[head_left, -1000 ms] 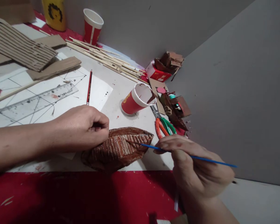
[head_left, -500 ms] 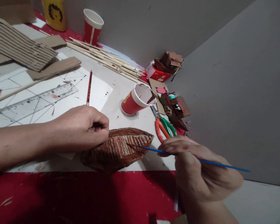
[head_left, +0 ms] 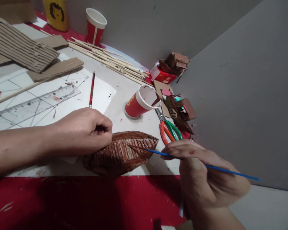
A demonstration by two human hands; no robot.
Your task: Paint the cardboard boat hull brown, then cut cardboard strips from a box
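Observation:
A small model boat (head_left: pixel 124 151), painted brown and ribbed across its deck with thin strips, lies at the table's near edge. My left hand (head_left: pixel 88 129) is closed at the boat's left end, its fingertips hidden, and seems to grip the rim there. In my right hand (head_left: pixel 204 172) is a thin blue paintbrush (head_left: pixel 158 153), pinched between thumb and fingers. The brush's tip meets the strips near the middle of the deck. Some strips look wet and reddish brown, others paler. Just behind the boat stands a red and white paper cup (head_left: pixel 140 103) with brown smears inside.
Scissors (head_left: pixel 169 129) with orange and green handles lie right of the cup. Behind are thin wooden sticks (head_left: pixel 110 62), another paper cup (head_left: pixel 95 27) and a small red box (head_left: pixel 163 75). Leftward lie a pencil (head_left: pixel 92 88), a clear ruler (head_left: pixel 43 102) and corrugated cardboard (head_left: pixel 21 44). Grey walls stand behind and right.
The brush tip has shifted slightly left and up across the deck strips. My left hand and the boat look unmoved.

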